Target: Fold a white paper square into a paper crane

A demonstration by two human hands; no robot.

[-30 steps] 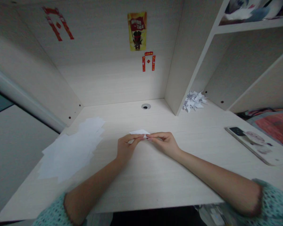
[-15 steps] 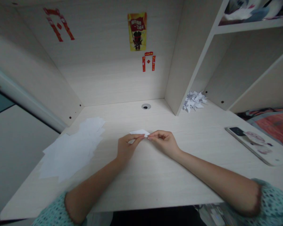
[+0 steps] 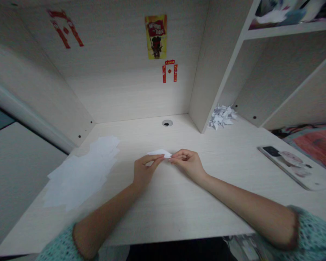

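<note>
Nearest, teal knit sleeves [image 3: 316, 230] sat at both elbows, forearms resting over the pale desk [image 3: 179, 210]. Left hand [image 3: 143, 170]: thumb and index finger pinched the near edge of a small folded white paper [image 3: 159, 152]. Right hand [image 3: 189, 164]: thumb and index tips closed together at the paper's right end, other fingers curled; whether they gripped it, could not tell. Paper was mid-desk, between and just beyond the hands. Phone [image 3: 290, 166] lay camera side up, well right of the right hand. Loose white sheets [image 3: 83, 174] lay spread and overlapping, left of the left hand. Farther, round cable hole [image 3: 167, 123] near the back panel [image 3: 119, 87]; pile of small white paper pieces [image 3: 222, 116] right of the upright divider [image 3: 220, 65]. Farthest, yellow-and-red poster [image 3: 156, 36] and red paper decorations [image 3: 169, 71] were on the panel.
</note>
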